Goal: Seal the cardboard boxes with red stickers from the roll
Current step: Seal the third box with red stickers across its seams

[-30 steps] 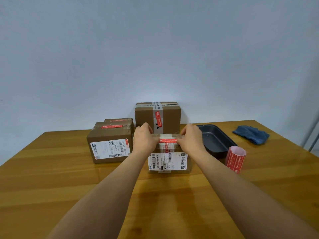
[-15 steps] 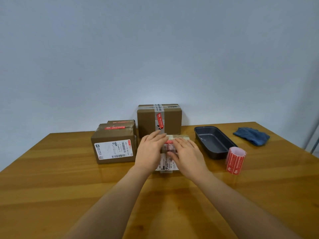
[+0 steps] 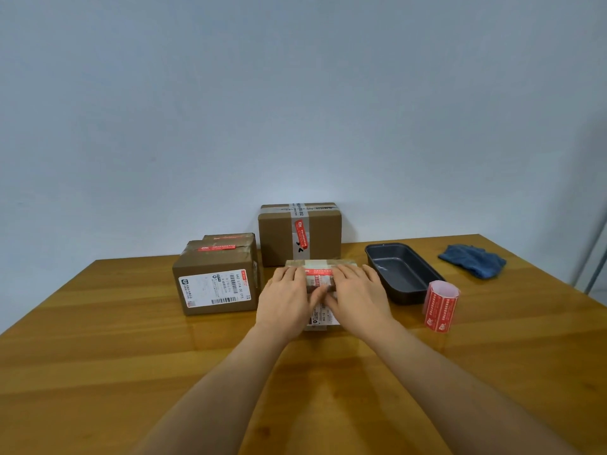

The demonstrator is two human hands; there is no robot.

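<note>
While flat hands (image 3: 289, 298) press | sticker (image 3: 318, 272) runs left-right

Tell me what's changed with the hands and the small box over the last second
Both hands let go of the sides of the small box and moved onto its top. The left hand and right hand now lie flat, pressing the red sticker down. The sticker roll, the dark tray, the blue cloth and the other boxes stayed put.

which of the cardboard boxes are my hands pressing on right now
The small front box, nearest you; both hands lie flat on its top beside the red sticker. The other boxes stand untouched behind and left.
</note>
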